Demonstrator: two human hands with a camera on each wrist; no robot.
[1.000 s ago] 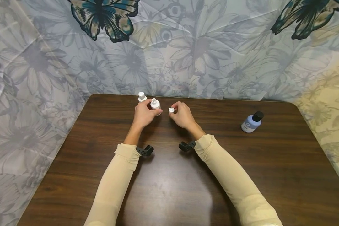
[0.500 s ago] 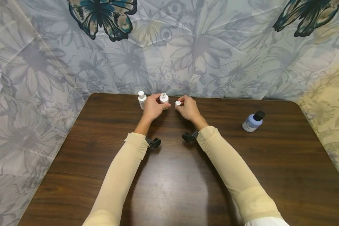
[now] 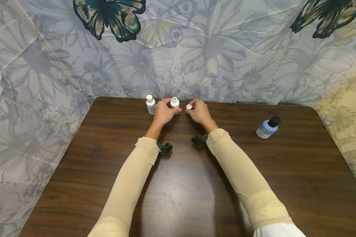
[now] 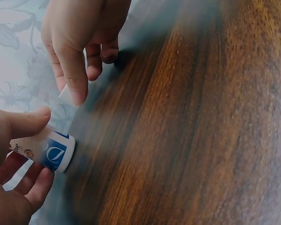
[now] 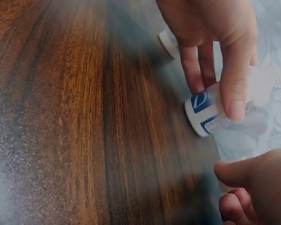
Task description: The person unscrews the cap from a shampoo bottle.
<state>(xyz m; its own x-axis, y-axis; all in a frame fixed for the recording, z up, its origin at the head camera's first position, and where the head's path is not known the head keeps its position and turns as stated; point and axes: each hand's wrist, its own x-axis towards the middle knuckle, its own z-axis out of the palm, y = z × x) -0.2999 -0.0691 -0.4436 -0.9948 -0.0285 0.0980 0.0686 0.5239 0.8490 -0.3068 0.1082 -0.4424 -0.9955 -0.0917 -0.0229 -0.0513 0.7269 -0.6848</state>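
Note:
Near the table's back edge, my left hand (image 3: 163, 113) grips a small white bottle (image 3: 174, 103) between thumb and fingers; its neck is uncapped. The left wrist view shows a blue-and-white label on this bottle (image 4: 56, 152). Just to the right, my right hand (image 3: 199, 112) pinches a white cap (image 3: 189, 107), held apart from the bottle with its hollow side up. A second white bottle (image 3: 150, 104), its cap on, stands left of my left hand. In the right wrist view my right thumb and fingers (image 5: 239, 171) hide most of the cap.
A lavender bottle (image 3: 268, 127) with a black cap stands on the right part of the dark wooden table (image 3: 77, 158). Patterned fabric (image 3: 172, 59) with flowers and butterflies hangs right behind the table's back edge.
Both hands have moved right and slightly toward the back edge, carrying the open bottle and the cap. The second white bottle is now more fully visible.

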